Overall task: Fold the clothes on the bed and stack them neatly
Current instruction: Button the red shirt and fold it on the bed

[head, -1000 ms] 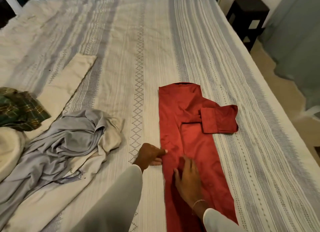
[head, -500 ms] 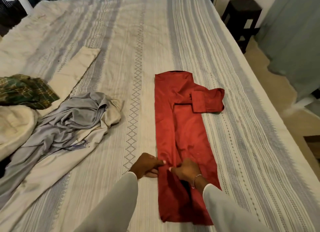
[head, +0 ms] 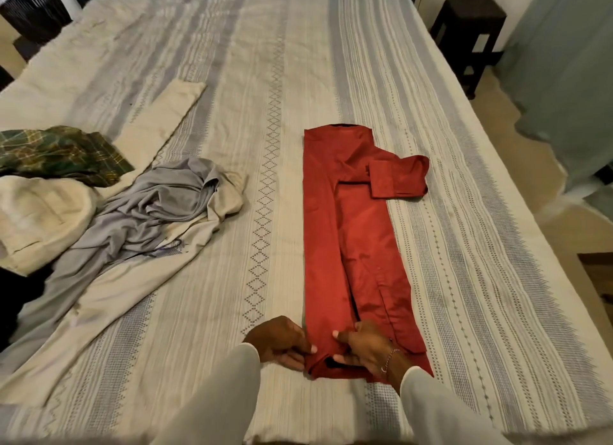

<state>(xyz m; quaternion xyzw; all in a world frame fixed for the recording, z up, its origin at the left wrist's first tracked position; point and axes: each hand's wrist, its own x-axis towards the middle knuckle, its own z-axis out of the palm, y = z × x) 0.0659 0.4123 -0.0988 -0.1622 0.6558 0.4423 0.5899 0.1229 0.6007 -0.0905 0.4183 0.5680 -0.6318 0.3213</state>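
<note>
On striped bedspread point(head: 431, 146), red shirt point(head: 328, 245)

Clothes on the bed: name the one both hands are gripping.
The red shirt, its near hem pinched by left hand and right hand; the others lie untouched to the left.

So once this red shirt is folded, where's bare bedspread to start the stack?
Free: the strip between the grey crumpled garment and the long red shirt, the stretch right of the shirt to the bed's edge, and the whole far end of the striped bedspread. Crowded: the left side, with the green plaid cloth and cream clothes.
</note>
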